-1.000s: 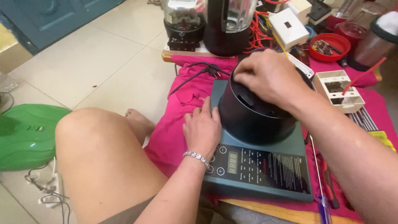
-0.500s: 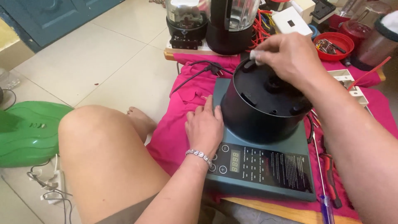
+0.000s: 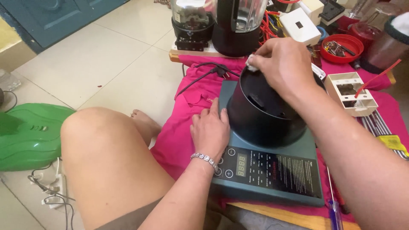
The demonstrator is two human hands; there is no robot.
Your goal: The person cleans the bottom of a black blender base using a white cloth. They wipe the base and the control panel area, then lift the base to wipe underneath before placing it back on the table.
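- A low wooden worktop (image 3: 272, 215) sits on a pale tiled floor (image 3: 98, 55), draped with a pink cloth (image 3: 179, 136).
- On the cloth lies a teal cooktop (image 3: 272, 170) with a dark control panel; a black pot (image 3: 266, 110) stands on it, tilted.
- Behind are two blender bases (image 3: 213, 25), a red bowl (image 3: 341, 47) and a beige box (image 3: 351, 93); a green casing (image 3: 30, 132) lies on the floor at left.
- The left hand (image 3: 211, 130) rests flat, fingers spread, on the cooktop's left edge, touching the pot's side.
- The right hand (image 3: 283, 64) reaches over the pot's far rim, fingers pinched on a small white wad (image 3: 251, 64) pressed to the rim.
- A bare knee (image 3: 98, 140) is raised at left.
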